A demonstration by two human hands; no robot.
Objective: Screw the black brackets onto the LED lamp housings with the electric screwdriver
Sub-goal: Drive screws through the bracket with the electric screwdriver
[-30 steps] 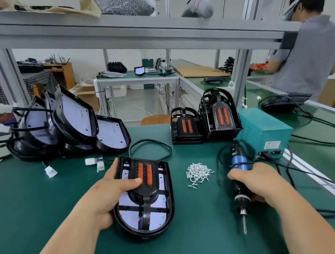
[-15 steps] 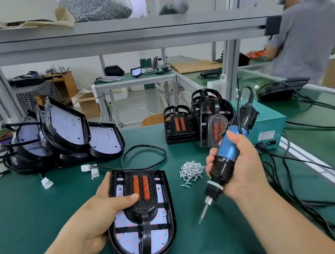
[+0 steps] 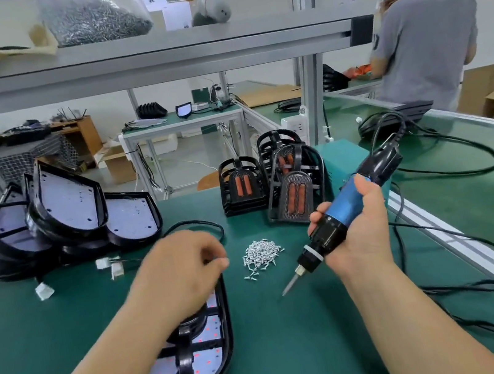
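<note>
In the head view, a green surface [image 3: 51,331] fills the lower part of the frame. The right hand [image 3: 360,233], right of centre, is wrapped firmly around the blue and black body of the electric screwdriver [image 3: 341,220], fingers closed on it; the tool is tilted, its cable end toward the upper right and its bit [image 3: 290,285] pointing down and to the left, hanging above the surface and touching nothing. The left hand [image 3: 181,271], just left of centre, hovers over the upper end of an LED lamp housing [image 3: 201,355] lying flat at the lower centre; its fingers [image 3: 219,264] are curled loosely inward, thumb and forefinger nearly together, and whether they grip anything cannot be told through the blur. A black bracket [image 3: 184,352] lies on that housing's pale panel, which is dotted with red points; the hand hides its upper part. Between the two hands, a little farther up the frame, sits a small heap of silver screws [image 3: 261,254]. Above it, at the centre, more black brackets [image 3: 242,187] with orange inserts stand in a stack, and another group beside them leans against a teal box [image 3: 344,155]. At the left, several more lamp housings [image 3: 71,208] are piled, some tilted up on edge, with black cables and white connectors [image 3: 43,290] trailing from them. On the shelf at the top lies a clear bag of screws [image 3: 95,16]. At the upper right another person [image 3: 423,39] in a grey shirt stands at a neighbouring bench, turned away.
</note>
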